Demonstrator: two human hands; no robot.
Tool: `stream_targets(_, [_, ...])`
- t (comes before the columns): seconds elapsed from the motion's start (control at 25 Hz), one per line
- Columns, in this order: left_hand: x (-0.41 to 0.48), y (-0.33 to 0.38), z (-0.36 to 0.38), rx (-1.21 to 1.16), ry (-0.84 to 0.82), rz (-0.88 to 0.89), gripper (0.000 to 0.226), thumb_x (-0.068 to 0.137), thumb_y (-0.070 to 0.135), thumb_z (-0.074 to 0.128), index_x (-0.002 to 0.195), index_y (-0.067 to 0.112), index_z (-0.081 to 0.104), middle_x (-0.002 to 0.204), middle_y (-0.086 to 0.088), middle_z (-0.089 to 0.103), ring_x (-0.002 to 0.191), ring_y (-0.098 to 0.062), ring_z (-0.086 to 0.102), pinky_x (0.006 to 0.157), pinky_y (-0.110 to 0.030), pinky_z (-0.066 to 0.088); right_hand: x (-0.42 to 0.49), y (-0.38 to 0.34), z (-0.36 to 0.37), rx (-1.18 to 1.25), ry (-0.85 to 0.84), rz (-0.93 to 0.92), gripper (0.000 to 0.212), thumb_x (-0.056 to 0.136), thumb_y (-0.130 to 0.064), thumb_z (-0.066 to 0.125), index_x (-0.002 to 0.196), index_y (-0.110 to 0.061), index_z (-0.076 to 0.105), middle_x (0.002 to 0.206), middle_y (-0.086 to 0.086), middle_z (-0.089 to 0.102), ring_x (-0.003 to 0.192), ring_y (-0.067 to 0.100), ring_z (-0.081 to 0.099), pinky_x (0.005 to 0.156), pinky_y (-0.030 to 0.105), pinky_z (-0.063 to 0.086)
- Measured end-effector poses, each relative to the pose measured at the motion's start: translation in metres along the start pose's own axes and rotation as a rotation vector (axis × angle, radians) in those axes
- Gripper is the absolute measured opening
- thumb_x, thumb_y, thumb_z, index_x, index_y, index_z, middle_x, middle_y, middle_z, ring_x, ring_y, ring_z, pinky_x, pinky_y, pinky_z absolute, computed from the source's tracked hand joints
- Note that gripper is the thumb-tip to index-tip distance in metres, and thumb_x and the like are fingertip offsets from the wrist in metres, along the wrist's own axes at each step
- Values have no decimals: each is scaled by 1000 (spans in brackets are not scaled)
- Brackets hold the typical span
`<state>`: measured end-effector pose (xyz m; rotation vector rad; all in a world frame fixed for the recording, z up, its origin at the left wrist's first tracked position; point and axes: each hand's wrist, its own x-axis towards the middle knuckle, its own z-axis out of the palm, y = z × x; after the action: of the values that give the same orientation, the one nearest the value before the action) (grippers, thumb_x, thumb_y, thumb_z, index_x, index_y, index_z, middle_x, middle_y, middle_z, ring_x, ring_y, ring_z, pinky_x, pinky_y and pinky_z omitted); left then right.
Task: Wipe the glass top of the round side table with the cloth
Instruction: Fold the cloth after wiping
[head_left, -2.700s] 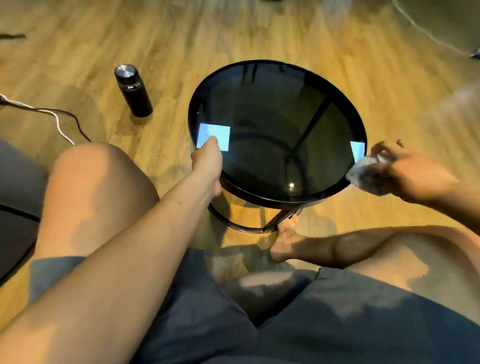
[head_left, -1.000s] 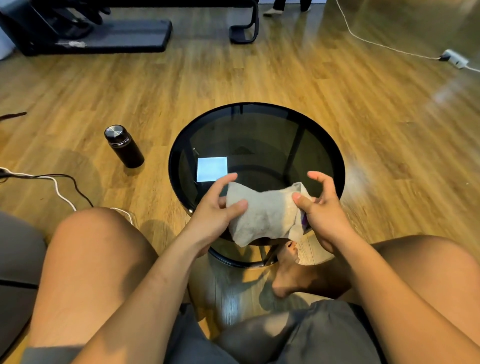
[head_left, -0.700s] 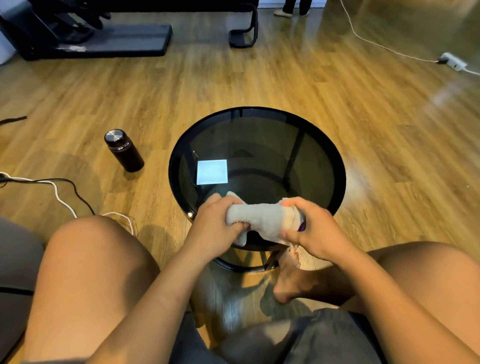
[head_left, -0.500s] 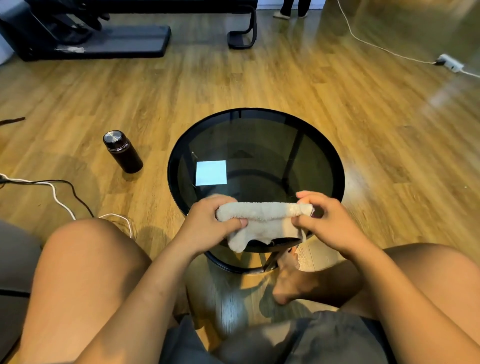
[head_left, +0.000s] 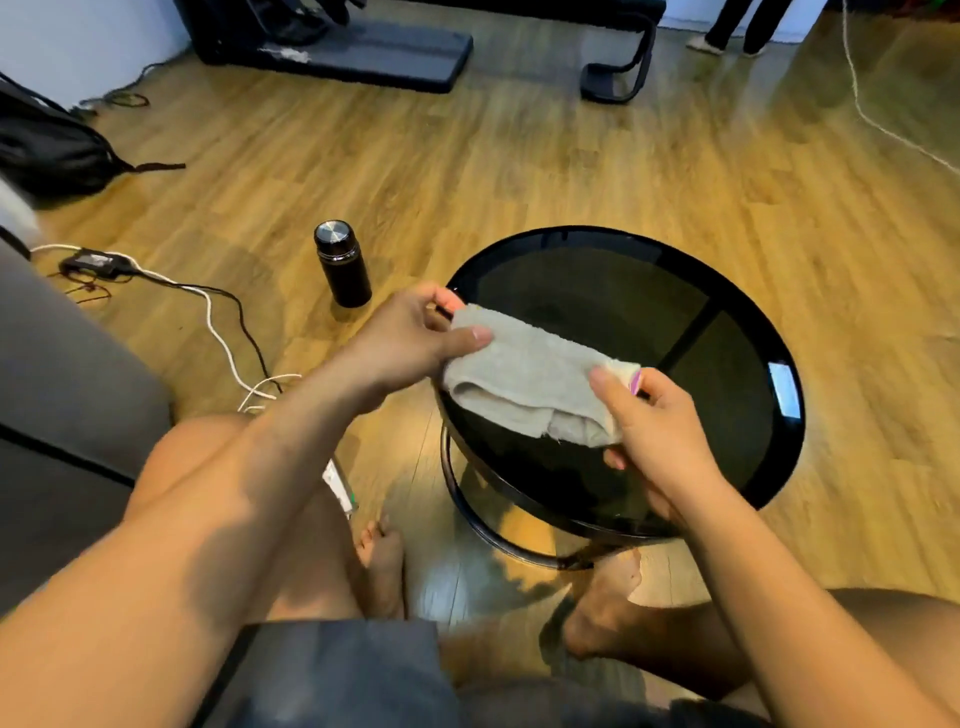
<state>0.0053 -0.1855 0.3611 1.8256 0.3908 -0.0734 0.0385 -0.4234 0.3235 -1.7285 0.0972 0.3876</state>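
The round side table (head_left: 727, 291) has a dark glass top in a black rim and stands on the wood floor in front of me. A folded grey cloth (head_left: 530, 376) is stretched between both hands above the table's near left part. My left hand (head_left: 410, 338) pinches the cloth's left end between thumb and fingers. My right hand (head_left: 654, 431) grips the right end, where a bit of pink edge shows. I cannot tell whether the cloth touches the glass.
A black flask (head_left: 343, 262) stands on the floor left of the table. Cables and a charger (head_left: 93, 260) lie further left beside a grey sofa (head_left: 62, 395). A black bag (head_left: 47, 145) and a dark mat (head_left: 363, 52) are at the back. My bare feet rest below the table.
The cloth went from bunched in my right hand to folded and held flat between both hands. My view swung left, so the table now sits further right.
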Motion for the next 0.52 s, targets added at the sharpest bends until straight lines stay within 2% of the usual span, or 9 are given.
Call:
stream_targets(0.12, [22,-11,-76,-91,66,-27,28,88,0,67,95,20,49,80,-6,56,63,-17,55,49,-27,45,33,-23,84,57,-104,15,20,94,-32,60,105,-15,59,96,11,66,71,21,57,45,26,41])
stream_targets(0.2, [31,-37,-119,-171,133,-76,36,87,-11,61,98,19,46,78,-5,57,60,-13,58,47,-24,50,52,-28,134,53,-158,46,14,93,-24,60,104,-16,60,103,11,69,76,22,61,52,29,46])
stream_targets(0.28, [39,-86,-153,-229,211,-166,35,85,-13,63,103,14,50,75,-3,62,61,-12,64,55,-26,56,71,-21,186,2,-214,79,16,92,-17,57,108,-17,57,102,5,68,80,17,63,57,28,49])
stream_targets(0.4, [49,-184,-163,-281,323,-349,24,84,-8,69,102,4,59,76,-8,68,70,-22,66,72,-38,58,94,18,250,-165,-230,89,39,93,-7,50,123,-30,43,90,-9,57,77,13,59,61,26,49])
stream_targets(0.44, [52,-213,-157,-297,355,-404,24,83,-7,71,102,3,59,77,-10,68,73,-25,64,76,-41,55,100,36,266,-229,-224,90,42,92,-4,49,123,-32,41,90,-8,57,77,13,58,61,24,48])
stream_targets(0.52, [61,-258,-141,-318,405,-442,28,80,-6,75,101,2,58,76,-12,64,74,-26,59,77,-41,49,115,66,282,-344,-170,69,42,92,1,49,122,-28,42,98,-3,61,79,12,56,52,11,42])
